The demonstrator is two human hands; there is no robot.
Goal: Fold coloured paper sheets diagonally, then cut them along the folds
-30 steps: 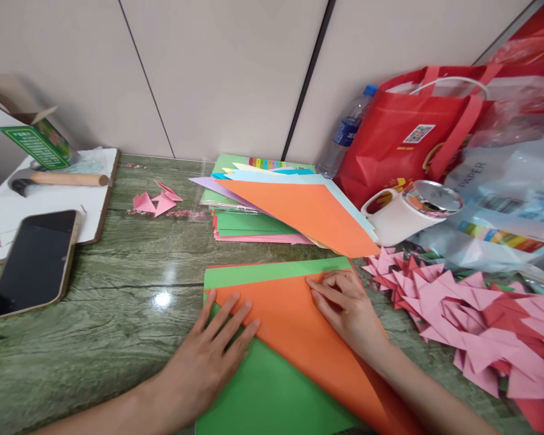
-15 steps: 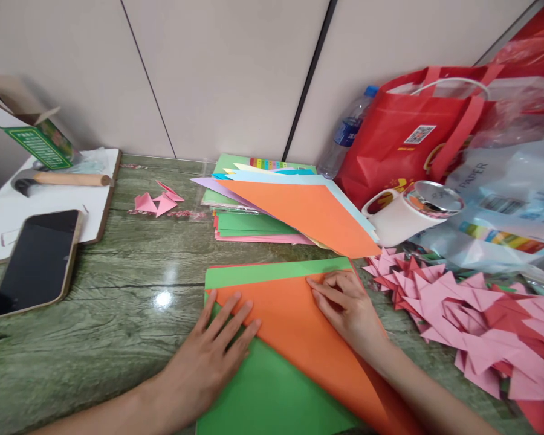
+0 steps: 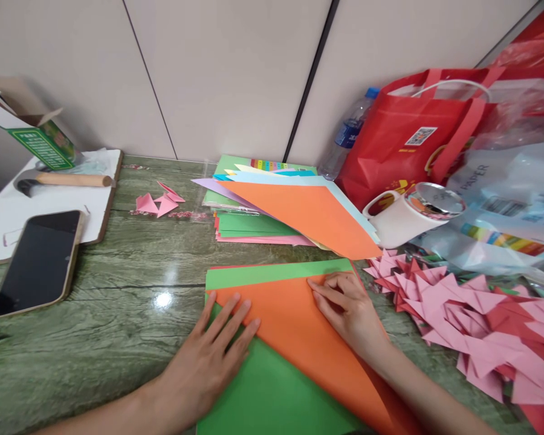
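Note:
An orange paper sheet lies folded diagonally over a green sheet on the green wood-grain table. My left hand rests flat with fingers spread on the orange sheet's left corner and the green sheet. Farther right, my right hand presses on the orange sheet near its upper right corner, fingers together and stretched out. Neither hand grips anything.
A stack of coloured paper lies behind. Folded pink and red paper triangles are heaped at right, a few pink ones at back left. A white mug, red bag, water bottle, phone and clipboard stand around.

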